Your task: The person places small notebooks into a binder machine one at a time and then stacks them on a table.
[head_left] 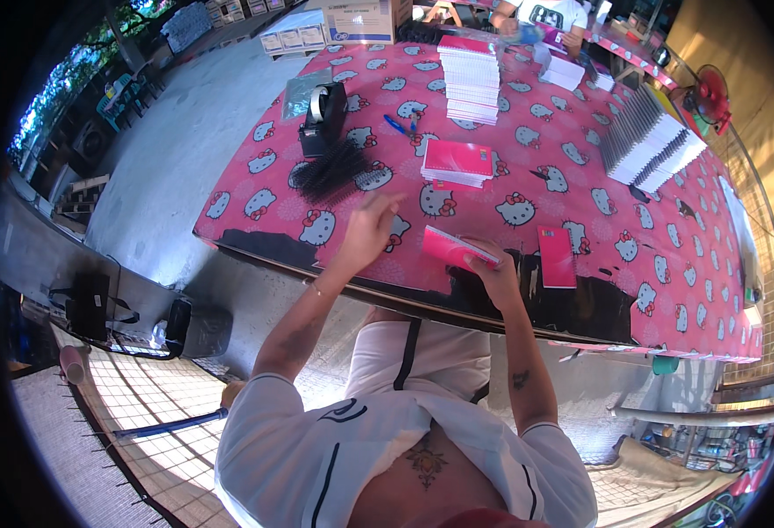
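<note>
Spiral-binding a pink notebook, as we judge it.
Our right hand [492, 275] grips the pink notebook [450, 248] over the table's near edge; our left hand [371, 231], fingers partly curled, is near the black binding coils [334, 172], and we cannot tell whether it pinches one. If threading a coil is the step, we should keep the pages squared, hold the notebook firmly without bending its cover, and feed the coil slowly so no hole gets skipped.
</note>
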Demonstrator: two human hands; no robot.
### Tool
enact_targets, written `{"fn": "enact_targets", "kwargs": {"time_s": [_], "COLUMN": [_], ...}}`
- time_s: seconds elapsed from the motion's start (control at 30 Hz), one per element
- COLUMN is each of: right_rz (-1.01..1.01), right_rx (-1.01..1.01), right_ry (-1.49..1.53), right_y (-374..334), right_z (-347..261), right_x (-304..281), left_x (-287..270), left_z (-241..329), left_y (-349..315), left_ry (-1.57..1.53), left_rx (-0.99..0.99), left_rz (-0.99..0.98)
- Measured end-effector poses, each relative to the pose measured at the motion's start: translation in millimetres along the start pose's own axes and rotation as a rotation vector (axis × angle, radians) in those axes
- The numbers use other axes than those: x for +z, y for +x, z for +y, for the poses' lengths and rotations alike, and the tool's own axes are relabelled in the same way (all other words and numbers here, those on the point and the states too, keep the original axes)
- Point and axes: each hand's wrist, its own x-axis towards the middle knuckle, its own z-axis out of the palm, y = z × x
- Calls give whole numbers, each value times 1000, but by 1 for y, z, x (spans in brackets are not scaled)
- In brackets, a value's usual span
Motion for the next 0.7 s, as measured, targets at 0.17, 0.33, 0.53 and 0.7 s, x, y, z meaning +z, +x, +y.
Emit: {"fn": "enact_targets", "kwargs": {"time_s": [0.17, 0.33, 0.53, 0.7], "right_rz": [-23, -32, -68, -103], "right_rx": [149, 134, 112, 96], "right_ry": [0, -21, -59, -22], "right_y": [-1, -2, -2, -9], "right_z": [3, -1, -5, 0], "right_x": [0, 0, -5, -1], "left_x": [-1, 3, -3, -22], "left_z": [18, 15, 8, 19], "left_y": [-33, -31, -15, -4], "left_ry": [-254, -214, -157, -95], "left_rx": [-75, -114, -74, 138], "left_rz": [-127, -131, -265, -405]}}
